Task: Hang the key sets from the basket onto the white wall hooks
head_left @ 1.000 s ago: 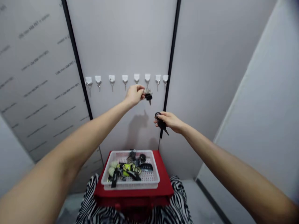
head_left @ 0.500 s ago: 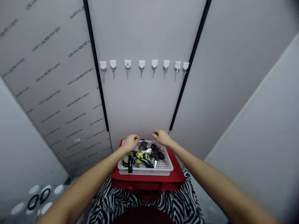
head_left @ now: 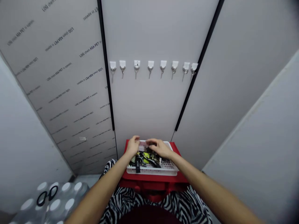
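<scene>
A white perforated basket (head_left: 169,166) holds a heap of keys and fobs (head_left: 146,158), some black, some lime green. It sits on a red box (head_left: 154,181) over my lap. Both hands reach into the basket's far end. My left hand (head_left: 133,146) curls over the pile at the left. My right hand (head_left: 158,147) lies over the pile at the right, fingers bent down among the keys. What the fingers grip is hidden. On the wall above, a row of white adhesive hooks (head_left: 150,66) hangs bare.
Black vertical strips (head_left: 107,74) divide the grey wall panels. A zebra-print cloth (head_left: 130,202) covers my lap. At the lower left stands a pack of bottles with white caps (head_left: 56,203) and a black strap on top.
Both hands came down from the hooks, where each held a key, into the basket. The hooks now hang bare. The view shifted left and down.
</scene>
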Demonstrator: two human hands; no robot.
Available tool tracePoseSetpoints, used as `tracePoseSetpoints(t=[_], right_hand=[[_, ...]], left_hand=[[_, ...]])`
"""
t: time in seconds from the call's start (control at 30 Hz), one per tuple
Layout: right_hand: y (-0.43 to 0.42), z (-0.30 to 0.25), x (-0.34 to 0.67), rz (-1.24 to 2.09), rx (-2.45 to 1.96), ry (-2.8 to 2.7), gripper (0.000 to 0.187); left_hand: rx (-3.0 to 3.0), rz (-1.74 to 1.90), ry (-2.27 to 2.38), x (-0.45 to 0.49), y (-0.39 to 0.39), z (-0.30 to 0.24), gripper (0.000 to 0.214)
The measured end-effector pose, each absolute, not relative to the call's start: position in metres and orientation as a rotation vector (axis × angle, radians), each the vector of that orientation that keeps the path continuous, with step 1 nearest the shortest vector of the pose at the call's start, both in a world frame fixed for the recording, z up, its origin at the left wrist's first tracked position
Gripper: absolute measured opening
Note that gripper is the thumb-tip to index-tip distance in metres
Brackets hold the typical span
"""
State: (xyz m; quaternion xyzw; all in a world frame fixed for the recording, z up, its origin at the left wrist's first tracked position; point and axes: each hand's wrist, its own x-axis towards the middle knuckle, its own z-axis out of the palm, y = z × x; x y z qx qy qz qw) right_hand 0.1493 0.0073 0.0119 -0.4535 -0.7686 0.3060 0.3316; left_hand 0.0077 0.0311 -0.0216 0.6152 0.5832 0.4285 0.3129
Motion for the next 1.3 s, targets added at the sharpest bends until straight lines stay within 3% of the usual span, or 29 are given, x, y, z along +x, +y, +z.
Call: tracePoseSetpoints(t=[0.5,0.77,0.83,1.0,1.13,1.3], right_hand=[[0.031,-0.006,0.173,0.584,-1.437,-1.902,0.028],[0.030,0.005,0.167,0.544,-1.427,-1.719,0.032],[0.027,0.021,0.156,0.718,-1.366,-1.607,0.041],[0.022,0.089,0.128,1.448,-0.838,-1.310,0.056],[0.012,0.123,0.122,1.592,-0.568,-1.361,0.055],[0.003,0.127,0.116,1.569,-0.681,-1.459,0.054]], left_hand=[[1.759,1.108,1.717,0.009,0.044,-0.013,0.024],[1.349,1.226,1.355,0.007,0.045,-0.012,0.012],[1.177,1.213,1.203,0.005,0.040,0.007,0.003],[1.137,1.011,0.702,-0.006,0.025,0.090,0.044],[1.269,0.904,0.514,-0.012,0.015,0.133,0.054],[1.335,0.853,0.568,-0.007,0.008,0.135,0.056]])
